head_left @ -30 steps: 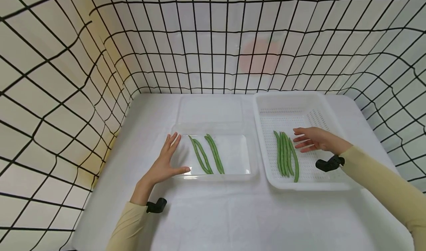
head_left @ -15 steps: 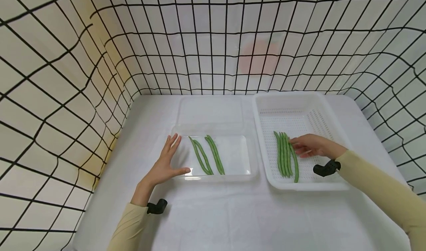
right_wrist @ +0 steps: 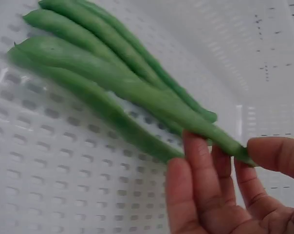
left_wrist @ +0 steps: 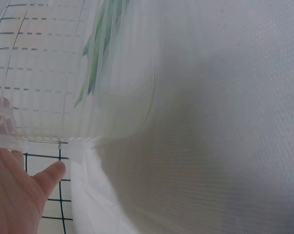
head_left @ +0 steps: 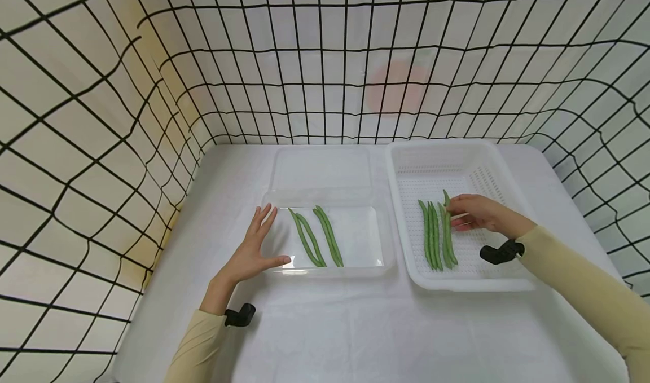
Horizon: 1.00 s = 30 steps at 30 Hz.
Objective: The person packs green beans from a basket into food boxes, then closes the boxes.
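Well, the right hand (head_left: 476,211) pinches a green bean (right_wrist: 144,96) near one end, inside the white basket (head_left: 477,284); squeezing softly should keep it whole. The left hand (head_left: 252,250), fingers spread, is beside the clear box (head_left: 358,236).

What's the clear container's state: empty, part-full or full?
Part-full: in the head view, green beans lie inside the clear container, and its base shows bare to their right.

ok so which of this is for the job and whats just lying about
Likely the job: green bean pinched by the right hand, other beans, white basket, clear container, left hand at its side

Seemingly incidental: black mesh, white cloth, black wrist devices
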Each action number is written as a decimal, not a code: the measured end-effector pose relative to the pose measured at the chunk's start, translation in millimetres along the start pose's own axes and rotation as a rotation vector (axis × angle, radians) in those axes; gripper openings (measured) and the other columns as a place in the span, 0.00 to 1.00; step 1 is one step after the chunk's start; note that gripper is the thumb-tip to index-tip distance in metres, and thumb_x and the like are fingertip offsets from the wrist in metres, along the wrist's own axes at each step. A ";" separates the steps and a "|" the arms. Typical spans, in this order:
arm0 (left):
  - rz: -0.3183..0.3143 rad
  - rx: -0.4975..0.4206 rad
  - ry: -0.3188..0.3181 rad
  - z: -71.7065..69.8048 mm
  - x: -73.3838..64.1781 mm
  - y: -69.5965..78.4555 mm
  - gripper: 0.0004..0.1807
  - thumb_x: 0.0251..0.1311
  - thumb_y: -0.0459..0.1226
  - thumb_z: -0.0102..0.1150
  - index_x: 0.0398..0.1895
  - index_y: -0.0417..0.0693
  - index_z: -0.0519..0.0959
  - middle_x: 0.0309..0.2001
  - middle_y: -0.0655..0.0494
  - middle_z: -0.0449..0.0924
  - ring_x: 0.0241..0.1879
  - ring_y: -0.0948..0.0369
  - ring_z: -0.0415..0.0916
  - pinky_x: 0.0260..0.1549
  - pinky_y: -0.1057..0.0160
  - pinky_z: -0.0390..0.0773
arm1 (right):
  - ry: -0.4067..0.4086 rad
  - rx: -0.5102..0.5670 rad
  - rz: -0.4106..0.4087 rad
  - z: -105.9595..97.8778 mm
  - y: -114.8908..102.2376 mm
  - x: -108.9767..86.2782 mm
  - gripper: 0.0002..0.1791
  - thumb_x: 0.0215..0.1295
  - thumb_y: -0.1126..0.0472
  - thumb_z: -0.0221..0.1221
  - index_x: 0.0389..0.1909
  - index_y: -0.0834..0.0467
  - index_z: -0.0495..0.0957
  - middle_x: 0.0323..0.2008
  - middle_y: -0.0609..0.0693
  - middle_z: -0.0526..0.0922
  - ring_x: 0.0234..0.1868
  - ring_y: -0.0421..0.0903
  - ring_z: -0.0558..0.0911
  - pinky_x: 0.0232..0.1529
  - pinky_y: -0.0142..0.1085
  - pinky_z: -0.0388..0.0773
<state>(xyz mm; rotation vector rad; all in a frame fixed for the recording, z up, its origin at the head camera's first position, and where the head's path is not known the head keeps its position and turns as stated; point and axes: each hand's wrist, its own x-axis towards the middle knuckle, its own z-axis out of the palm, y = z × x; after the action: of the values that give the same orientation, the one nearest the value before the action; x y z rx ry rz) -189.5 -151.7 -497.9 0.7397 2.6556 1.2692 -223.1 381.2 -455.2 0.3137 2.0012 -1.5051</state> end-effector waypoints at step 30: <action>0.003 0.008 -0.002 -1.4 -0.1 0.3 0.58 0.46 0.52 0.72 0.75 0.69 0.43 0.74 0.69 0.31 0.71 0.60 0.20 0.59 0.32 0.47 | -0.053 0.133 -0.238 65.2 -64.8 -8.8 0.23 0.75 0.53 0.47 0.65 0.60 0.60 0.38 0.54 0.79 0.27 0.43 0.84 0.29 0.33 0.79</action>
<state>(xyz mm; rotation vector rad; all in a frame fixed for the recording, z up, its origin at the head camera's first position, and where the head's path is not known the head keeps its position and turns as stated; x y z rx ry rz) -189.7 -152.5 -496.8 0.7458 2.6599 1.2588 -229.0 300.9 -410.0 0.0887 1.9550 -1.7788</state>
